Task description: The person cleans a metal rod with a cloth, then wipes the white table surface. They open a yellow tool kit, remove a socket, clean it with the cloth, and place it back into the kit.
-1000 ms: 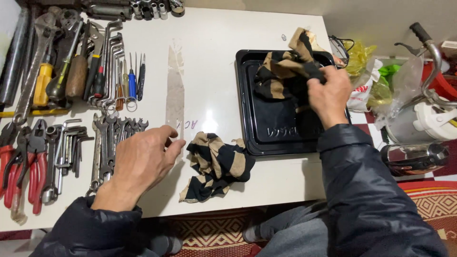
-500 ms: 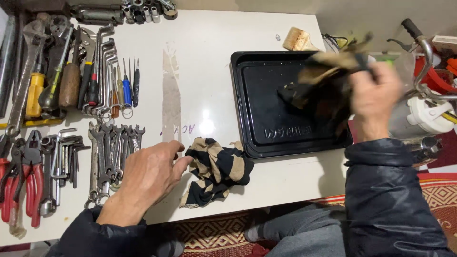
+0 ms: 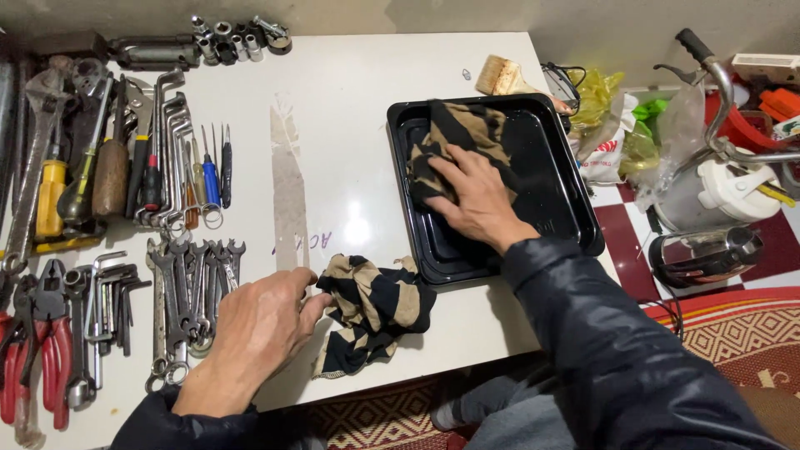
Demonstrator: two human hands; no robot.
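- While the right hand lies palm down inside the black baking tray, its spread fingers press a tan-and-black striped rag flat against the tray's floor, towards the far left corner.
- This hand grips nothing; it only bears down on the cloth, fingers fanned wide.
- Beside the tray's near left corner, a second striped rag lies crumpled on the white tabletop, its edge just touching the tray rim.
- At that rag's left side rests the left hand, loosely curled and empty, its fingertips touching the cloth.
- Left of this hand, a row of combination wrenches lies side by side, with hex keys and red-handled pliers further left.
- Along the far left, screwdrivers, bent wrenches and a wooden-handled tool are laid out, with sockets at the tabletop's far edge.
- Behind the tray's far rim lies a paintbrush.
- Off the tabletop's right end sit plastic bags and a metal kettle on the floor.
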